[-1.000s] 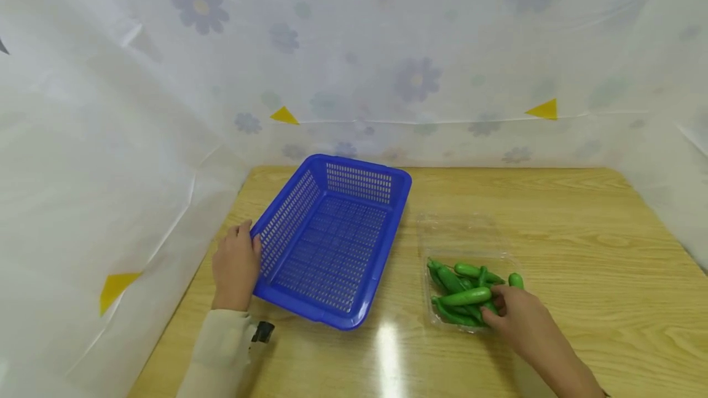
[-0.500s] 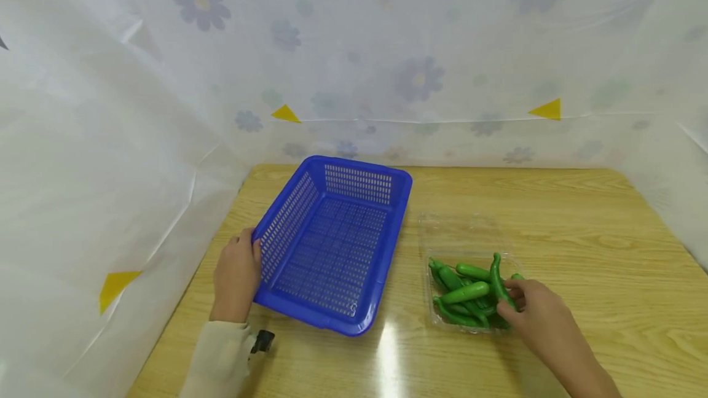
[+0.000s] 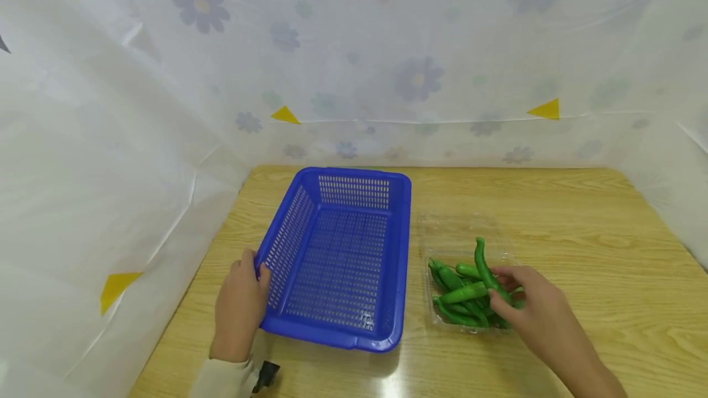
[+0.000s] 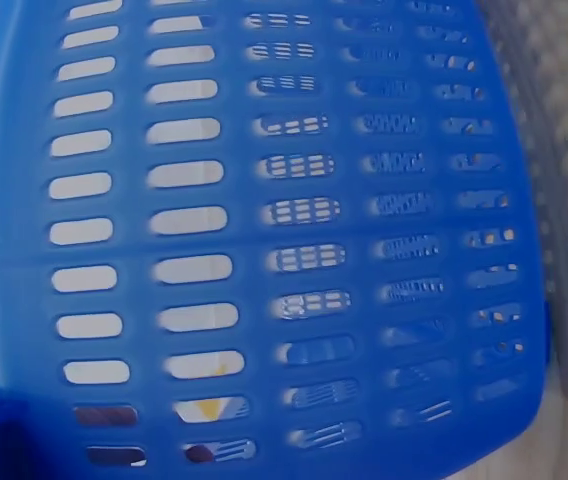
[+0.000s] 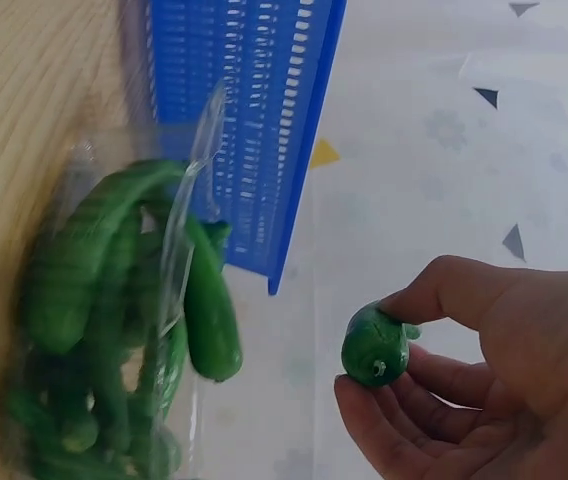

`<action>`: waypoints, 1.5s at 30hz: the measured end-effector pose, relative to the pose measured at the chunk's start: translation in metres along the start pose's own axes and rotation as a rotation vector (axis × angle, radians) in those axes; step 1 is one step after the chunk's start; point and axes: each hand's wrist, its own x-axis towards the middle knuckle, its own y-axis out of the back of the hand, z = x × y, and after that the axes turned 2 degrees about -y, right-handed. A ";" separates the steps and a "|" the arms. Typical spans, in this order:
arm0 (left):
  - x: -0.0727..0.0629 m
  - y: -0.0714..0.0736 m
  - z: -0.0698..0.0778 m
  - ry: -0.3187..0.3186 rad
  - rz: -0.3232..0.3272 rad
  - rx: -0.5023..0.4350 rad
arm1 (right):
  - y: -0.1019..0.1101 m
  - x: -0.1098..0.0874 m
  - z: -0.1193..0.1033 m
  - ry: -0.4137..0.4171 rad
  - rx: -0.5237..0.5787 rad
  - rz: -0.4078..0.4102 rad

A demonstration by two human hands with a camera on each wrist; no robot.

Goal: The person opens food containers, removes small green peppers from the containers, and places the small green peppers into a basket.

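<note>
Curved green pepper (image 3: 485,271) pinched by right hand (image 3: 535,301) above clear plastic box (image 3: 461,235) of loose green peppers (image 3: 462,294); blue perforated plastic basket (image 3: 343,263) gripped at rim by left hand (image 3: 240,303). Step judged: pick-out; leftward carry into basket likely needed next.

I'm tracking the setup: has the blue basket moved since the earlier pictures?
Yes. The blue basket has come toward the camera, away from the back of the table, its near end swung right.
</note>
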 end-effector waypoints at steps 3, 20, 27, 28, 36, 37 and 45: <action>0.001 0.000 -0.003 0.005 -0.025 -0.005 | -0.007 -0.001 -0.016 0.067 0.010 0.029; 0.009 -0.003 -0.022 -0.004 -0.126 -0.081 | -0.057 0.004 -0.097 0.424 0.167 -0.012; 0.008 -0.006 -0.023 0.038 -0.136 -0.081 | -0.089 0.018 -0.111 0.630 0.181 -0.042; 0.008 -0.006 -0.023 0.037 -0.130 -0.084 | -0.094 0.019 -0.112 0.626 0.169 -0.064; 0.005 -0.011 -0.023 0.023 -0.082 -0.091 | -0.124 0.023 -0.116 0.517 0.119 -0.385; 0.005 -0.012 -0.023 0.023 -0.074 -0.091 | -0.127 0.024 -0.116 0.507 0.113 -0.422; 0.004 -0.015 -0.023 0.026 -0.057 -0.083 | -0.139 0.035 -0.119 0.533 0.061 -0.608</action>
